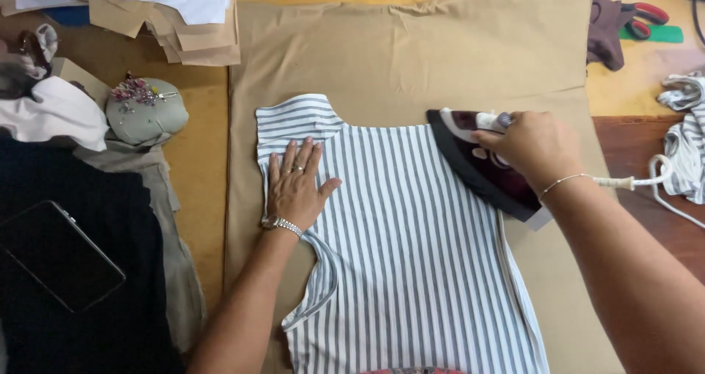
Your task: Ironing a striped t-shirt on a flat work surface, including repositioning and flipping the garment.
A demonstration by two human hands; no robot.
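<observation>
A dark iron (481, 165) is grasped by the right hand (532, 148), its handle hidden under the grip, at the striped garment's (407, 256) right shoulder. The garment is pressed flat by the left hand (295, 187), fingers spread, grip released, on tan cloth (411, 58) over the table (194, 135); its hem is cut off below.

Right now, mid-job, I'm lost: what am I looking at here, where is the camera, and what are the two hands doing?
There is one picture, from a camera worn on the person's head, looking down at a worktable. No machine: two bare hands. The left hand, with a wristwatch, lies flat with fingers spread on a grey-and-white striped garment. The right hand grips the handle of a dark maroon clothes iron, which rests on the garment's upper right edge; its white cord trails right. The garment lies on a tan cloth covering the table. To the left sit a pincushion, paper pattern pieces and a dark tablet; red-handled scissors lie top right.
</observation>
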